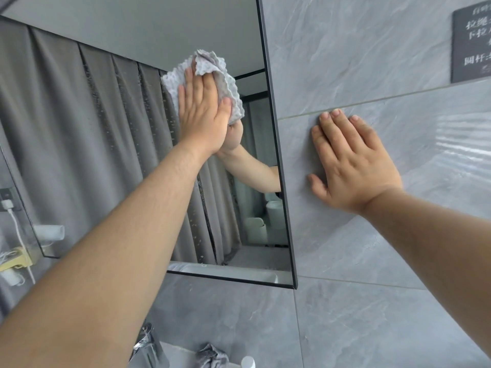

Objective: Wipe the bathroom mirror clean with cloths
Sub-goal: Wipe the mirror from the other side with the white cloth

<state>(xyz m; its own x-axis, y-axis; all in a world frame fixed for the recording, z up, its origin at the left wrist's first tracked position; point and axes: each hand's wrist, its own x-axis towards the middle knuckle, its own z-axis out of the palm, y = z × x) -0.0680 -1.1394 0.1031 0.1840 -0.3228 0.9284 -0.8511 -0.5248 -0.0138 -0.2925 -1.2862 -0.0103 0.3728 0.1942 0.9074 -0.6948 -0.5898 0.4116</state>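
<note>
The black-framed bathroom mirror fills the upper left and reflects a grey curtain. My left hand lies flat against the glass near its right edge, pressing a light grey dotted cloth onto it; the cloth sticks out above and to the right of my fingers. My right hand rests flat and open on the grey wall tile, just right of the mirror's frame, holding nothing. A second, darker crumpled cloth lies by the basin at the bottom.
Grey marbled wall tiles run right of and below the mirror. A dark sign with white characters hangs top right. A chrome tap and a white bottle top sit at the bottom. At the left are a socket with a white cable.
</note>
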